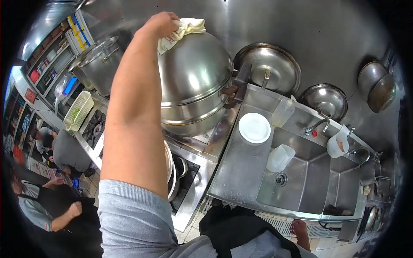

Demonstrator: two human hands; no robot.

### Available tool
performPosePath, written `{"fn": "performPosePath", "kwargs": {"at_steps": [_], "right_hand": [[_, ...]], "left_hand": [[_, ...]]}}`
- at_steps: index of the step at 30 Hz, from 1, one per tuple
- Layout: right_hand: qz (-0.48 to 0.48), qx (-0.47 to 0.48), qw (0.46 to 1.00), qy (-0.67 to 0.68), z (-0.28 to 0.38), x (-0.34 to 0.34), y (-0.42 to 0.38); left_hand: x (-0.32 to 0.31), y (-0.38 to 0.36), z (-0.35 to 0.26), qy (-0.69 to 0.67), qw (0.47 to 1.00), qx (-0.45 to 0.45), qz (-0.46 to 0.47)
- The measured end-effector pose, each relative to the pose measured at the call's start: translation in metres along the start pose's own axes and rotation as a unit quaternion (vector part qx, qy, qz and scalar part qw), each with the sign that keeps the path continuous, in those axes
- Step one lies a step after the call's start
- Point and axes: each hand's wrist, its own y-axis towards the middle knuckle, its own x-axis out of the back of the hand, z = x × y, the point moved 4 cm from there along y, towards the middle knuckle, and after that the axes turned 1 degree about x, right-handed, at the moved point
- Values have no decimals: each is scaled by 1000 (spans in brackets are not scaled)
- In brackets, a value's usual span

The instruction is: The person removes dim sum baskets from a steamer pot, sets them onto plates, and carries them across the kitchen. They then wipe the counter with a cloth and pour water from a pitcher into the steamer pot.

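My left arm reaches up across the view. Its hand (161,25) is closed on a folded whitish cloth (183,32), which lies against the top of a large domed steel lid (195,64). The lid covers a wide steel pot (193,122) on the stove; a dark handle (243,77) sticks out at its right side. My forearm hides the left part of lid and pot. Low at the right, away from everything on the counter, hangs my right hand (300,228), small in view, its fingers curled and nothing visible in them.
Right of the stove, a steel sink (305,185) holds a translucent plastic jug (281,158). A white plate (254,128) and bottle (283,112) stand beside it. Large round pans (269,64) lean on the wall. Two people (43,202) are at the left, near a pale basket (79,110).
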Motion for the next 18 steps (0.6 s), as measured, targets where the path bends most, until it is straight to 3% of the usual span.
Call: {"fn": "performPosePath", "kwargs": {"at_steps": [5,7,9,13,15,18], "right_hand": [[92,-42,994,-45,-42,-12,-13],[163,140,945,-247,-75,-4,-15],[113,292,845,-434,-139,15,-8],[80,38,951,-296,-152,33,-26],[69,-15,970,-232,-150,35,-25],[48,-67,989,-121,-145,39,-21]], "left_hand": [[33,5,38,18,997,-19,-77],[66,2,66,-65,993,-24,-92],[97,-7,106,-144,982,6,-125],[129,-38,157,-215,964,30,-154],[133,-53,163,-342,926,37,-158],[135,-62,162,-357,922,42,-146]]}}
